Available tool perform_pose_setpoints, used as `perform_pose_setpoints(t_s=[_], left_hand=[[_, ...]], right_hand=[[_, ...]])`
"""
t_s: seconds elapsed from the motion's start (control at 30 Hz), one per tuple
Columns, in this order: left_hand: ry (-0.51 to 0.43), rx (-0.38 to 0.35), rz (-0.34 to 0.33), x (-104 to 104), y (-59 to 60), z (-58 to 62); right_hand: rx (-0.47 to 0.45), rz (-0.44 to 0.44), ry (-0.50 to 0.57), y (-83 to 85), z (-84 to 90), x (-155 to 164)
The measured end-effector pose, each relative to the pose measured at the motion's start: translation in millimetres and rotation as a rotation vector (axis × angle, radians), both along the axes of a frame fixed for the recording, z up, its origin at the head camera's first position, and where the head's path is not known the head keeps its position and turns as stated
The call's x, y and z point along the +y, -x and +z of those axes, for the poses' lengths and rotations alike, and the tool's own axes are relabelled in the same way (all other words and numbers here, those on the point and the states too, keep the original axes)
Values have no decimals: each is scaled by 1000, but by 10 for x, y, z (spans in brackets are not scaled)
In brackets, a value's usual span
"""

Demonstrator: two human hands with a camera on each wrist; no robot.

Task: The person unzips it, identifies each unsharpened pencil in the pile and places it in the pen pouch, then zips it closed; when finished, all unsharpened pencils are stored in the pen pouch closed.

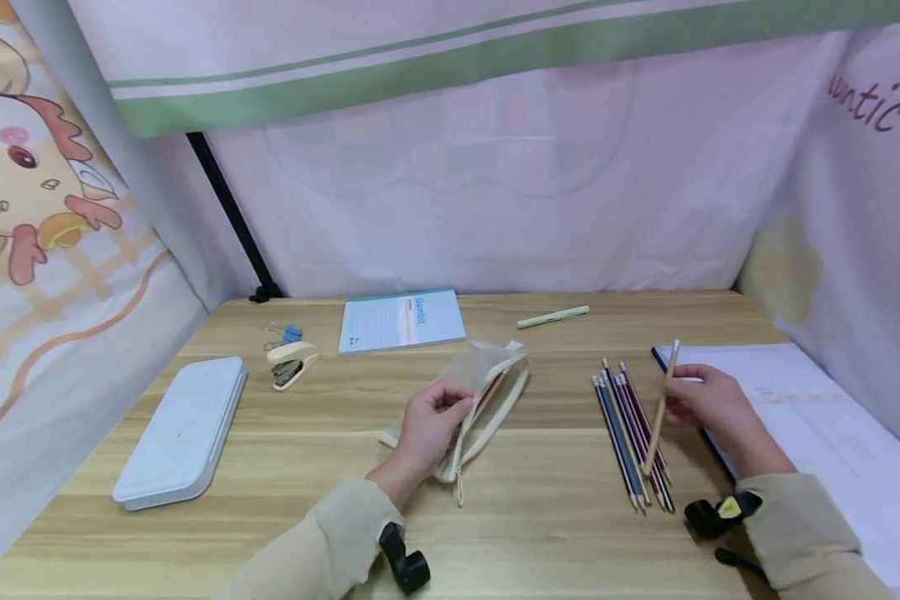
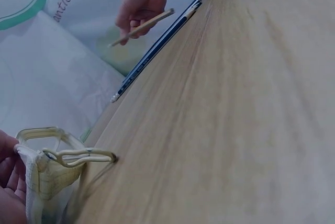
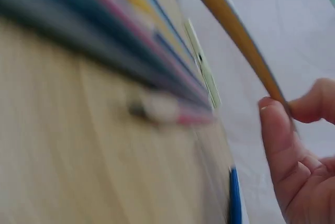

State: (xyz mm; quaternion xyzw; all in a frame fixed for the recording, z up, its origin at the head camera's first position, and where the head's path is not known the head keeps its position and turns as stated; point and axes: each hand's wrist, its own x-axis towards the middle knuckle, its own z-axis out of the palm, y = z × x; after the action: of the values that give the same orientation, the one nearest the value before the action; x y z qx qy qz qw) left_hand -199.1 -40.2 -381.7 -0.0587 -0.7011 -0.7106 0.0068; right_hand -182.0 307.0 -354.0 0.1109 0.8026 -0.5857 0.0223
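Cream fabric zip pouch (image 1: pixel 461 367) on the wood-grain table (image 1: pixel 540 533), rim pinched by left hand (image 1: pixel 431 425), should be held gaping; tan wooden pencil (image 1: pixel 657 425), thumb-and-finger pinched by right hand (image 1: pixel 708 408) over the blue-and-maroon pencil bunch (image 1: pixel 621 433), best aligned lengthwise with the opening.

Table (image 1: pixel 525 517): wood-grained, below left hand (image 1: pixel 429 425) and right hand (image 1: pixel 708 404)
Back cloth (image 1: pixel 495 208): pale, green-banded, beyond both
Left cloth (image 1: pixel 52 325): cartoon-printed, left of left hand
Right cloth (image 1: pixel 862 183): lettered, right of right hand
Pole (image 1: pixel 228 212): black, slanted, beyond left hand
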Motion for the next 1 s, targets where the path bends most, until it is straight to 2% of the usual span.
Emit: perform_pose_setpoints(t_s=[0.2, 0.4, 0.53, 0.73, 1.0], left_hand=[[0, 0, -9, 16, -4, 4], [14, 8, -26, 51, -40, 22], [-9, 11, -13, 82, -59, 19], [-27, 27, 1, 138, -72, -6], [-57, 37, -2, 185, -86, -5]], right_hand=[[35, -2, 285, 25, 8, -336], [26, 17, 483, 65, 0, -729], [11, 11, 590, 86, -5, -970], [8, -15, 626, 104, -59, -1228], [-56, 40, 589, 105, -166, -1596]])
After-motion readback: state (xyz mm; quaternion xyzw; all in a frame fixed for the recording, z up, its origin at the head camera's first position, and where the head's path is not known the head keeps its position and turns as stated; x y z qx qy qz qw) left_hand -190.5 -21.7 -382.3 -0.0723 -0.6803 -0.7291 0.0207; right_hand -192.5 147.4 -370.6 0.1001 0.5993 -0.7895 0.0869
